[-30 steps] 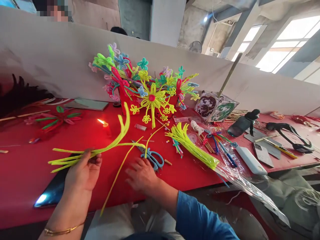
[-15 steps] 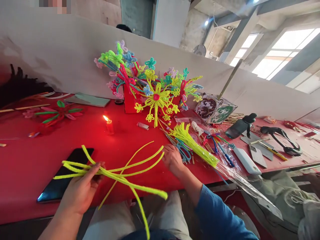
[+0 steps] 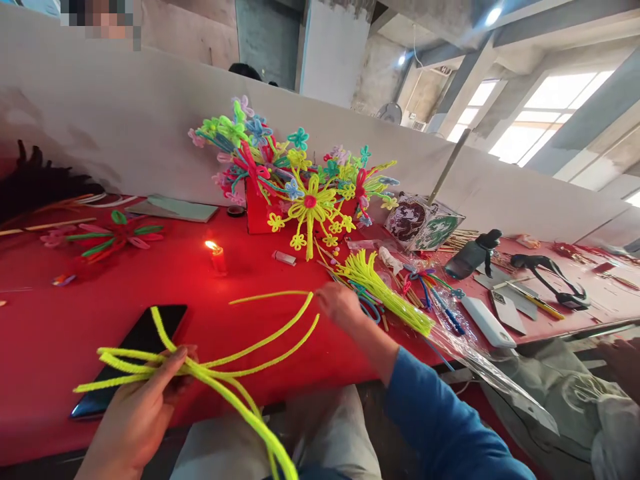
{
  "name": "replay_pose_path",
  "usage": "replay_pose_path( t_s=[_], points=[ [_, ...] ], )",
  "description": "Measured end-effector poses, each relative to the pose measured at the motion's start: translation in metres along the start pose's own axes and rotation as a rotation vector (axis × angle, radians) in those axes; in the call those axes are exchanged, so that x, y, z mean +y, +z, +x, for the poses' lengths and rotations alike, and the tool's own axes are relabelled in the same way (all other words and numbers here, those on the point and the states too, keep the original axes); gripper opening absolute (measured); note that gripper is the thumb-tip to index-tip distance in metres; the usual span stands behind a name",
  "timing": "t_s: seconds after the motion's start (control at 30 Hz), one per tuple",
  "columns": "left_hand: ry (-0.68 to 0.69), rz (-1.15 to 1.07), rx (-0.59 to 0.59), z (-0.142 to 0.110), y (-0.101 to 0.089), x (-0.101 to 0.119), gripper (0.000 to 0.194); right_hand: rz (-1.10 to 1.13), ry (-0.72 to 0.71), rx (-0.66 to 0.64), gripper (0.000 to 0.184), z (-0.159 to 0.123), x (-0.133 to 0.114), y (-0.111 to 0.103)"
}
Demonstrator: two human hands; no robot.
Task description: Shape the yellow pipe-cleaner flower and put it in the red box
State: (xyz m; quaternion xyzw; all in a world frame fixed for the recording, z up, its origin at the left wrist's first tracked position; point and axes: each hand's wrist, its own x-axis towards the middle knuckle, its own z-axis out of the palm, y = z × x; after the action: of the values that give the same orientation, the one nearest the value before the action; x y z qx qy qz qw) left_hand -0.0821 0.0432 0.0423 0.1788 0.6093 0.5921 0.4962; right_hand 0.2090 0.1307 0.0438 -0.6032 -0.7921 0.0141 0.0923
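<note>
My left hand [image 3: 135, 413] is closed around a bundle of several neon-yellow pipe cleaners [image 3: 220, 370], low at the front left; their ends fan out left over a black phone [image 3: 125, 353] and right across the red table [image 3: 50, 333]. My right hand [image 3: 340, 305], in a blue sleeve, lies on the table at the middle, resting on blue-handled scissors [image 3: 367, 308]. Its fingers point away from me and are hidden. Beside it lies a bagged bunch of yellow pipe cleaners [image 3: 385, 290].
A lit candle [image 3: 216, 257] burns left of centre. Behind it stands a red box of colourful pipe-cleaner flowers [image 3: 295, 180]. Further right lie a printed box [image 3: 423, 223], a white power bank [image 3: 487, 321], a black glue gun [image 3: 550, 273] and tools. A grey partition [image 3: 100, 120] backs the table.
My left hand has pulled the yellow bundle down toward me and to the left. My right hand has slid the scissors from the table's middle to the right, beside the bagged bunch.
</note>
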Motion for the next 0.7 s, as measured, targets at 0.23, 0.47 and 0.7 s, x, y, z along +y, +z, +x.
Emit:
replay_pose_path(
  t_s=[0.23, 0.47, 0.7],
  points=[
    [0.054, 0.169, -0.2, 0.007, 0.037, -0.008, 0.023, 0.044, 0.287, 0.063, 0.026, -0.023, 0.064, -0.043],
    [0.114, 0.376, -0.466, 0.016, 0.099, -0.02, 0.029, 0.371, -0.1, -0.149, 0.058, -0.039, -0.051, -0.014],
    [0.199, 0.38, -0.459, 0.019, 0.112, -0.028, 0.041, 0.307, 0.044, -0.193, 0.031, -0.017, -0.055, 0.015]
  ],
)
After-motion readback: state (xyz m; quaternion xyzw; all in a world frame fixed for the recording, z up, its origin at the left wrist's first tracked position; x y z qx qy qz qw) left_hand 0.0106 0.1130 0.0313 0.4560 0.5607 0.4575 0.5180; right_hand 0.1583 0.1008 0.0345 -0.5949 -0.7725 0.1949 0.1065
